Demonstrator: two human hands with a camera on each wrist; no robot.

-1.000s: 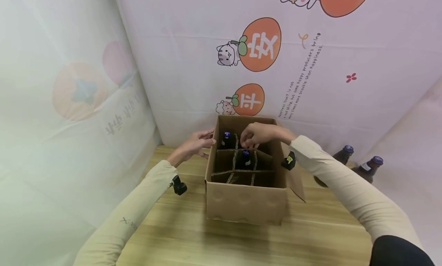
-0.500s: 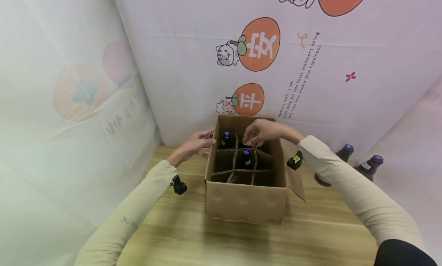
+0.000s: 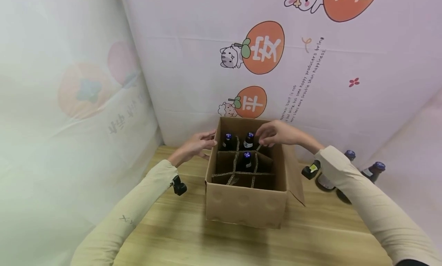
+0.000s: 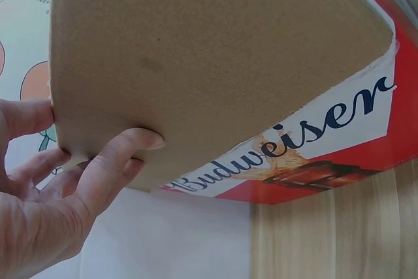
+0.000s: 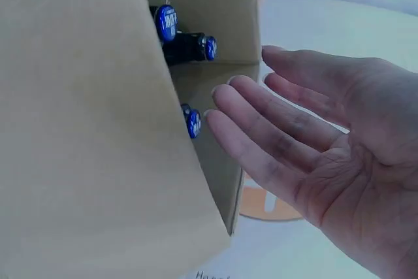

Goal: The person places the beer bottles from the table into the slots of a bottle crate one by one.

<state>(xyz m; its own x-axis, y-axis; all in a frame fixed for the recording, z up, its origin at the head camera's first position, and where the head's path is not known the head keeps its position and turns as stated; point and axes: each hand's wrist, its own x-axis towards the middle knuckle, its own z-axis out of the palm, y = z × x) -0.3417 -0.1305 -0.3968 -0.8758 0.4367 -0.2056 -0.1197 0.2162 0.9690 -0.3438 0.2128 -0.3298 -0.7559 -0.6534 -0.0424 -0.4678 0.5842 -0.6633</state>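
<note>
A brown cardboard box (image 3: 246,204) with cardboard dividers stands upright on the table. Two dark bottles with blue caps stand in its back row, a left one (image 3: 228,142) and a middle one (image 3: 248,141); another bottle (image 3: 246,162) is in the middle row. My left hand (image 3: 196,146) holds the box at its left side, fingers and thumb about the flap (image 4: 196,63) in the left wrist view. Over the box's back right part my right hand (image 3: 281,133) hovers with nothing in it; its fingers (image 5: 245,145) are loosely extended in the right wrist view.
Two more capped bottles, one (image 3: 325,181) partly behind my right sleeve and another (image 3: 373,171), stand on the table (image 3: 172,227) to the right. A flap (image 3: 293,177) sticks out at the box's right. A printed white cloth (image 3: 193,66) hangs behind.
My right hand has let go of the back-row middle bottle and moved right and away from it, so its cap and neck now show. The left hand stays on the box.
</note>
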